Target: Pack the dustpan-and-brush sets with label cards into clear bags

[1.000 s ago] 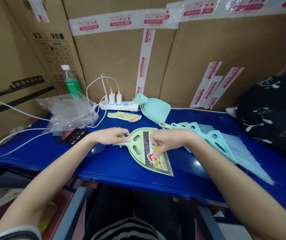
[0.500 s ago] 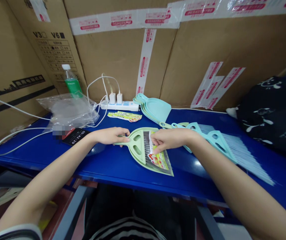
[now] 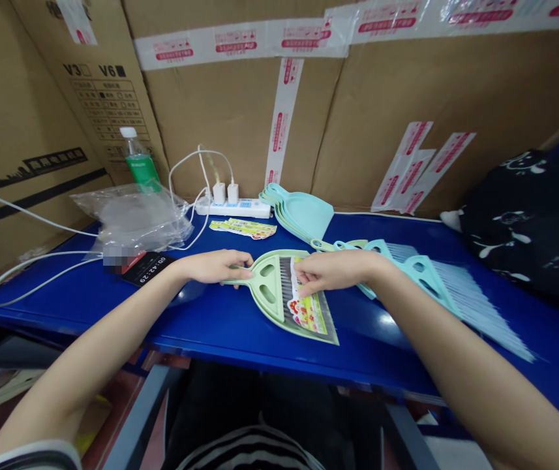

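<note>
A light green dustpan (image 3: pixel 264 309) lies on the blue table with a small green hand brush (image 3: pixel 265 282) nested in it, its grey bristles pointing right. My left hand (image 3: pixel 218 266) is closed round their handles at the left end. A colourful yellow, red and white label card (image 3: pixel 312 314) lies over the bristles. My right hand (image 3: pixel 325 271) is above it, fingers curled and bent down onto the card's upper part; the fingertips are partly hidden.
Stacked dustpans (image 3: pixel 308 212) stand at the back, beside more label cards (image 3: pixel 244 228) and a power strip (image 3: pixel 235 207). Blue brushes (image 3: pixel 428 277) lie right. At left are a plastic bag (image 3: pixel 137 219), bottle (image 3: pixel 143 168), phone (image 3: pixel 148 266) and white cables; a black patterned bag (image 3: pixel 528 222) sits far right.
My right fingers have curled slightly and drawn up a little on the label card. My left hand and the dustpan stay in place.
</note>
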The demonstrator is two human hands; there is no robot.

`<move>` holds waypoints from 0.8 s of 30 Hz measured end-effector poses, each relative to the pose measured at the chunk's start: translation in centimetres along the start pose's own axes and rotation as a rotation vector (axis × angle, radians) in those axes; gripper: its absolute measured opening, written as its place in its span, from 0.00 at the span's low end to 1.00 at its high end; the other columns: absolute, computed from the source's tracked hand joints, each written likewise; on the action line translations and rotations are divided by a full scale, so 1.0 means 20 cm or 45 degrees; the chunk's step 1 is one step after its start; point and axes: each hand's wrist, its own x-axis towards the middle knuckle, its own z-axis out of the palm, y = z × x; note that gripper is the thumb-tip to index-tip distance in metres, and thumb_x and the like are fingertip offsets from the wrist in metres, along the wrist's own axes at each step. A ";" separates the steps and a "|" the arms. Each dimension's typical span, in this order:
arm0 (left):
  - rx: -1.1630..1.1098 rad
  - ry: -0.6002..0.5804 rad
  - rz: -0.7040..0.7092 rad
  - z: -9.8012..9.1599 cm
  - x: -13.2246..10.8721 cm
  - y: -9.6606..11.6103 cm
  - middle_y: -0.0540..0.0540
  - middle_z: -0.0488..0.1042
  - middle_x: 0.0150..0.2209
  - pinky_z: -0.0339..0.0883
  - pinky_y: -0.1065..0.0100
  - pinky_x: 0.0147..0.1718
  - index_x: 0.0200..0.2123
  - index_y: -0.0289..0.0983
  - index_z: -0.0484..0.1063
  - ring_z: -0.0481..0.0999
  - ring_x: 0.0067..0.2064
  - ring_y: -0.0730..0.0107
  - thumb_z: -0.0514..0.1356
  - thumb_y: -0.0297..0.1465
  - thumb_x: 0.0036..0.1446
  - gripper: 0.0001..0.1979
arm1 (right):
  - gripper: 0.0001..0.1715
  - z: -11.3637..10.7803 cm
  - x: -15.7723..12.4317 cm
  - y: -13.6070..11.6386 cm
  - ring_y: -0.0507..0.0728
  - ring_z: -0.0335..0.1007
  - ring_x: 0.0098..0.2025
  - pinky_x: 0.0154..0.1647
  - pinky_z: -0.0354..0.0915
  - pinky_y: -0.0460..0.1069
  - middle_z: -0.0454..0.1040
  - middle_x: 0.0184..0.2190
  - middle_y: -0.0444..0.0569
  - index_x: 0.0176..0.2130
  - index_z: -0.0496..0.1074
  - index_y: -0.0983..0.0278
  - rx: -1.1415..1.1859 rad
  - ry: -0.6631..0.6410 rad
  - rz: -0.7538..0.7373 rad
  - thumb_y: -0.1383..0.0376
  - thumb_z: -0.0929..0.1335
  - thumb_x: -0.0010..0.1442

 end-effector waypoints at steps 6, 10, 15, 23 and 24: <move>0.005 -0.006 -0.024 0.00 0.00 0.00 0.52 0.69 0.27 0.57 0.73 0.25 0.35 0.36 0.65 0.64 0.24 0.77 0.53 0.48 0.59 0.19 | 0.15 0.00 0.00 0.01 0.51 0.53 0.25 0.27 0.50 0.48 0.60 0.22 0.42 0.23 0.56 0.61 -0.024 0.014 -0.002 0.62 0.63 0.58; 0.005 0.003 -0.010 0.00 0.00 0.00 0.52 0.69 0.26 0.57 0.73 0.25 0.36 0.36 0.65 0.64 0.25 0.77 0.53 0.47 0.60 0.19 | 0.14 -0.01 0.00 0.02 0.52 0.55 0.25 0.27 0.51 0.48 0.60 0.22 0.42 0.24 0.57 0.61 0.021 0.059 -0.001 0.61 0.65 0.55; 0.004 -0.002 -0.006 0.00 0.00 -0.01 0.52 0.69 0.26 0.57 0.72 0.25 0.35 0.36 0.65 0.64 0.25 0.77 0.53 0.43 0.61 0.15 | 0.14 -0.02 -0.01 0.04 0.53 0.55 0.26 0.28 0.51 0.48 0.60 0.22 0.41 0.24 0.56 0.60 0.050 0.092 0.009 0.60 0.66 0.55; 0.000 -0.009 -0.022 0.00 0.00 0.00 0.52 0.69 0.27 0.57 0.72 0.26 0.35 0.37 0.64 0.64 0.25 0.77 0.53 0.45 0.60 0.16 | 0.17 -0.02 0.01 0.07 0.52 0.56 0.27 0.27 0.51 0.48 0.62 0.24 0.43 0.23 0.56 0.60 0.040 0.163 0.127 0.56 0.65 0.56; 0.003 -0.008 -0.020 0.00 0.00 0.00 0.52 0.69 0.27 0.57 0.72 0.26 0.35 0.37 0.64 0.64 0.25 0.77 0.53 0.45 0.60 0.16 | 0.18 -0.02 0.02 0.07 0.53 0.56 0.27 0.27 0.52 0.48 0.61 0.24 0.43 0.23 0.56 0.60 0.039 0.158 0.135 0.56 0.65 0.56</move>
